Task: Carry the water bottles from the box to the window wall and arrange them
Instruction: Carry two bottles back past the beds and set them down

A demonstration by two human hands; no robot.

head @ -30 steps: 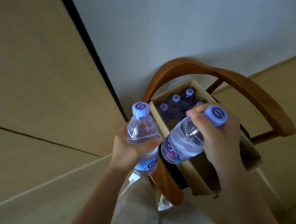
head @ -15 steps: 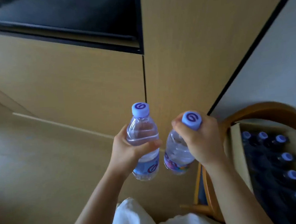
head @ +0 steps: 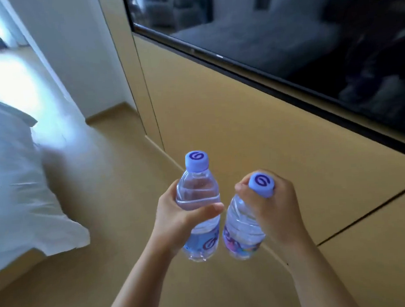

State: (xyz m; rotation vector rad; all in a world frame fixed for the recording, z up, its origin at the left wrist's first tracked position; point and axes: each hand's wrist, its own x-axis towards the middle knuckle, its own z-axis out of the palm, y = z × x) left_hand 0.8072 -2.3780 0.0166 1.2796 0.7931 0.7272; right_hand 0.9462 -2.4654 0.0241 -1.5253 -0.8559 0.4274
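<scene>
My left hand (head: 174,217) wraps around the middle of one water bottle (head: 199,208), held upright. My right hand (head: 272,208) grips the neck of a second bottle (head: 242,234), tilted just beside it. Beyond them a dark screen (head: 308,38) hangs on the wooden wall (head: 219,128), and white bedding (head: 14,178) lies to the left.

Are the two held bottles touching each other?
Apart. The head view shows a strip of floor between the left bottle and the right bottle down their whole length.
</scene>
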